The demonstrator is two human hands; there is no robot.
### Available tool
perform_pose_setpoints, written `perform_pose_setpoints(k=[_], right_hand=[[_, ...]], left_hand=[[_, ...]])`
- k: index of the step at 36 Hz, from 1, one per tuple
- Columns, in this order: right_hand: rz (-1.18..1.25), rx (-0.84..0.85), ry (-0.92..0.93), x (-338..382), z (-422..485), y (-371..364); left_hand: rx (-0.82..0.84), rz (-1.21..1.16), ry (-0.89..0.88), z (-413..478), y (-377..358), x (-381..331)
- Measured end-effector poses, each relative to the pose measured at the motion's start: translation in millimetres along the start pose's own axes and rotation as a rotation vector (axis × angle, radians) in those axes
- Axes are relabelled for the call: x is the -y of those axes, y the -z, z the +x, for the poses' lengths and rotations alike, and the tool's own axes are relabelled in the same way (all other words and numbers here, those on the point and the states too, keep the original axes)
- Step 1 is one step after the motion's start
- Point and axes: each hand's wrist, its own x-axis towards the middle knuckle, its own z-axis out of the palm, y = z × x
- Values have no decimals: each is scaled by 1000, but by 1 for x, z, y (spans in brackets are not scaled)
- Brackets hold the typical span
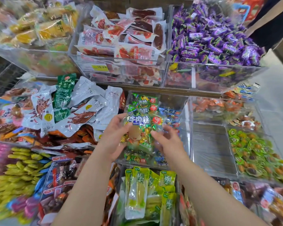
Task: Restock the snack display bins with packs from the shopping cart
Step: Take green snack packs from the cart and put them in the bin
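One green snack pack [142, 126] held above a clear bin [185, 121], left hand [114, 136] gripping its left edge, right hand [167, 141] gripping its right. At least two matching packs [144, 101] lying in the bin behind.

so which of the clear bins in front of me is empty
The clear bin directly right of the one holding the green packs: its ridged floor shows bare, while the neighbouring bins are filled with snacks.

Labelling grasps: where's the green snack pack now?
Head view, centre: the green snack pack is held between left hand and right hand, over the clear bin of matching packs.
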Motion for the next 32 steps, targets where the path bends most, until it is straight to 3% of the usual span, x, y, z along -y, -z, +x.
perform_pose_setpoints(k=[1, 3, 8, 10, 12, 15, 17, 23, 29, 32], right_hand=[[74, 52, -41, -2, 5, 1], [-23, 85, -13, -5, 13, 4], [-202, -87, 101, -1, 48, 17], [-272, -114, 144, 3, 64, 18], [-360, -133, 165, 5, 85, 14], [-527, -113, 204, 6, 113, 2], [-615, -99, 211, 1, 123, -3], [-669, -113, 165, -19, 123, -8], [-684, -292, 131, -28, 123, -20], [-804, -268, 239, -30, 127, -20]], left_hand=[[12, 76, -21, 1, -2, 4], [-19, 328, -106, 3, -4, 8], [-342, 1157, -470, 20, 21, 11], [-353, 1453, -452, 30, 31, 11], [-334, 1639, -296, 40, 36, 14], [-277, 1771, -116, 51, 37, 22], [-270, 1807, -88, 55, 36, 25], [-327, 1828, -209, 56, 39, 37], [-334, 1819, -200, 58, 36, 39], [-330, 1814, -201, 58, 37, 40]])
